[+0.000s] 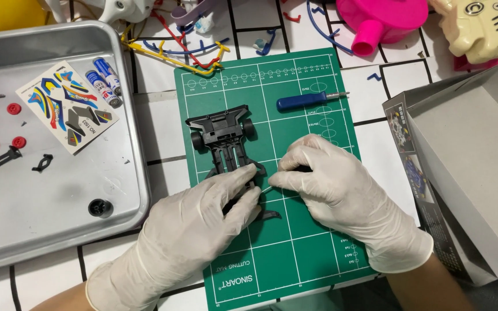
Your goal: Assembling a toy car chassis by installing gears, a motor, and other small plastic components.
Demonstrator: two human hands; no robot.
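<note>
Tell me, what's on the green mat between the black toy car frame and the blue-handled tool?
Nothing: in the head view, only bare green cutting mat separates the black plastic car chassis from the blue-handled screwdriver.

White table (162, 124) with black grid lines. Green cutting mat (295, 242) is laid under both hands; metal tray (59, 230) is set beside the left hand (203, 230); grey cardboard box (468, 167) is placed beside the right hand (335, 187). Coloured plastic sprue pieces (174, 49) are scattered beyond the mat.

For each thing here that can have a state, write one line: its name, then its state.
Left hand: gloved, pressing on the chassis.
Right hand: gloved, pinching a small part.
Black chassis: flat on the mat, two wheels fitted.
Blue tool: lying unused.
Sticker sheet: unpeeled, in tray.
Grey box: open.
</note>
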